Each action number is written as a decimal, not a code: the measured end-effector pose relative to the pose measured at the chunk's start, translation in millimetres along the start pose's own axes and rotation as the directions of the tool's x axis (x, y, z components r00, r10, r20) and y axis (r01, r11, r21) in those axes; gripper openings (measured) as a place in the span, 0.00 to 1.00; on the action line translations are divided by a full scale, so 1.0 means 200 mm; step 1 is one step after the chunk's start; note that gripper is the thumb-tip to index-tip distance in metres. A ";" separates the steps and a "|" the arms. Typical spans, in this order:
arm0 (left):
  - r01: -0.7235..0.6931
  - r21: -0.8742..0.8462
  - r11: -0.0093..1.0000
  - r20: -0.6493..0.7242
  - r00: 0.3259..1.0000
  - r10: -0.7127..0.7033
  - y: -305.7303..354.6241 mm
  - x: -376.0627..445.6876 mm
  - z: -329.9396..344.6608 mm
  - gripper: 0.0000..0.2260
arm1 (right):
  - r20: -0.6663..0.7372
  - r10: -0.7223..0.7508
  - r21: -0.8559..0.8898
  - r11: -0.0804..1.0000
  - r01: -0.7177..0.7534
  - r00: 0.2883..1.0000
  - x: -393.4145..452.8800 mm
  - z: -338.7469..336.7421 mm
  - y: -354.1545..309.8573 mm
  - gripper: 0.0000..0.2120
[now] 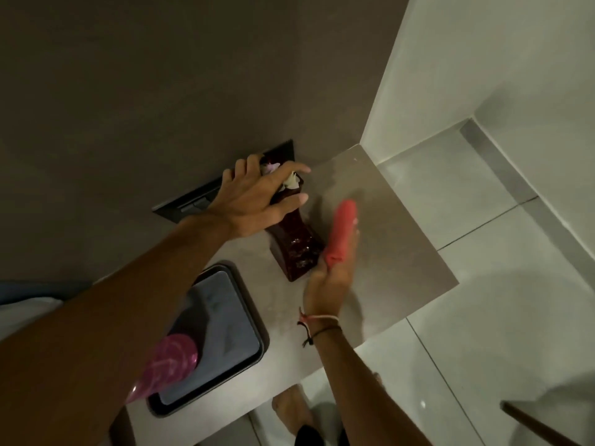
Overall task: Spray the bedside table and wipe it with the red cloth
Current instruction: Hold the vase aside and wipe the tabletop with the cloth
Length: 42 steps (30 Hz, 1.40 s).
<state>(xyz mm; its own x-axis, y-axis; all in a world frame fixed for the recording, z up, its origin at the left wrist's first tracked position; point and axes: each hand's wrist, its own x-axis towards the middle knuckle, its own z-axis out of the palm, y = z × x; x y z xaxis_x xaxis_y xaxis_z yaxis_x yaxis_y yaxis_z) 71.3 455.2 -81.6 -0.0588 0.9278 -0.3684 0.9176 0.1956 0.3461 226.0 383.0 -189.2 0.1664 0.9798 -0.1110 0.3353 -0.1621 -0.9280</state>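
The bedside table [396, 252] is a beige stone-look slab against the brown wall. My left hand [257, 201] grips the top of a dark red vase [297, 249] with pale flowers and tilts it. My right hand [331, 278] holds the red cloth [343, 230] flat against the tabletop just right of the vase base. A pink spray bottle [170, 362] shows under my left forearm, partly hidden.
A dark tray [238, 320] with a grey inner surface sits on the table's left part. A black switch panel [199, 201] is set in the wall behind the vase. White floor tiles lie to the right. My bare foot [289, 410] stands below the table edge.
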 end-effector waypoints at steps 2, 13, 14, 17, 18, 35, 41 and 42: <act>-0.002 -0.009 1.000 -0.015 1.000 0.002 0.00 0.00 0.01 0.28 | 0.108 -0.074 -0.254 0.962 0.099 0.991 -0.02 0.12 -0.01 0.35; -0.023 -0.034 0.999 -0.032 0.999 0.022 0.00 0.02 -0.01 0.22 | 0.302 -0.134 -0.413 0.874 0.256 0.944 -0.27 0.11 0.20 0.45; -0.029 -0.036 0.999 -0.037 0.999 0.028 0.00 0.02 -0.01 0.22 | 0.336 -0.138 -0.428 0.859 0.282 0.932 -0.28 0.09 0.21 0.43; -0.046 -0.025 0.999 -0.026 0.999 0.045 0.02 0.00 -0.01 0.23 | 0.504 -0.136 -0.421 0.824 0.380 0.853 -0.36 -0.02 0.26 0.39; -0.053 -0.017 0.998 -0.025 0.998 0.052 0.02 -0.01 -0.01 0.24 | 0.555 -0.129 -0.410 0.817 0.405 0.822 -0.39 -0.06 0.28 0.39; -0.065 -0.018 0.998 -0.066 0.996 0.063 0.02 -0.02 0.00 0.26 | 0.227 0.115 -0.632 0.773 0.057 0.967 -0.18 -0.02 0.27 0.36; -0.073 -0.008 0.997 -0.058 0.996 0.073 0.02 0.00 0.01 0.26 | 0.436 -0.104 -0.679 0.614 0.403 0.894 -0.26 -0.10 0.42 0.38; -0.065 -0.019 0.998 -0.063 0.996 0.064 0.01 0.00 0.00 0.26 | 0.511 -0.126 -0.649 0.593 0.477 0.851 -0.30 -0.12 0.43 0.39</act>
<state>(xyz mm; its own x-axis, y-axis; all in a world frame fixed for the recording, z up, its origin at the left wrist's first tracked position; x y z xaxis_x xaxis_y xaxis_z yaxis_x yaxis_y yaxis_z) 74.3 455.1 -80.8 -0.0244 0.9566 -0.2905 0.9117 0.1405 0.3861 266.5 307.5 -254.6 -0.3741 0.9136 -0.1594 0.8799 0.2954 -0.3721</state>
